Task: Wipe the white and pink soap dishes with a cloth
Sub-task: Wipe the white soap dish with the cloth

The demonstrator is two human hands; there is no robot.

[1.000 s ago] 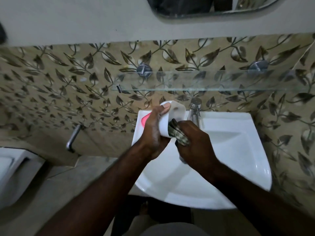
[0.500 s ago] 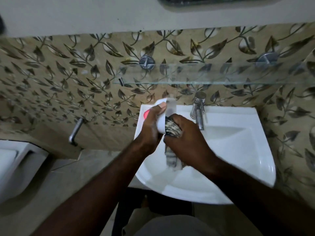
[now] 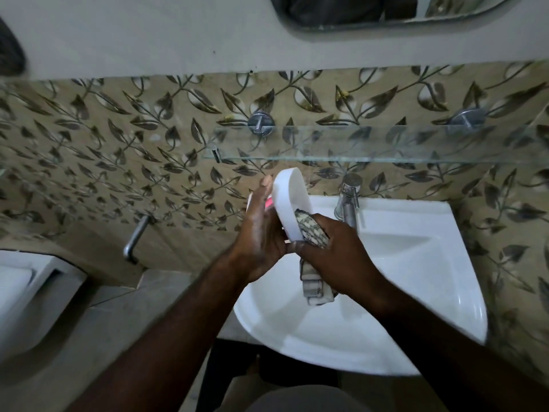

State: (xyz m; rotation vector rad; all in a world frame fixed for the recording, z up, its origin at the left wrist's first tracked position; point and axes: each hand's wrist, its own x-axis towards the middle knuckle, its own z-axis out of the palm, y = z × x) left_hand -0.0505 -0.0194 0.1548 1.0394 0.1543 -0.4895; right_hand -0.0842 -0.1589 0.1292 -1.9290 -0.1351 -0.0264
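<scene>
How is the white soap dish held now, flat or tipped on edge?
Tipped on edge: the left hand holds the white soap dish nearly upright, hollow facing the cloth.

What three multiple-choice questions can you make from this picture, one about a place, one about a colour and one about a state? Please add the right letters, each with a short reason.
1. Where is the white soap dish?
A. On the glass shelf
B. Over the sink, held in the left hand
C. On the floor

2. What colour is the other dish, between that hand and the white one?
A. Pink
B. Blue
C. Green

3. What is the right hand doing?
A. Hanging empty
B. Holding a cloth against the white dish
C. Turning the tap

Answers:
1 B: the dish stands on edge in the hand, above the basin.
2 A: a pink strip shows beside the white rim.
3 B: its fingers curl round the patterned cloth, which touches the dish.
</scene>
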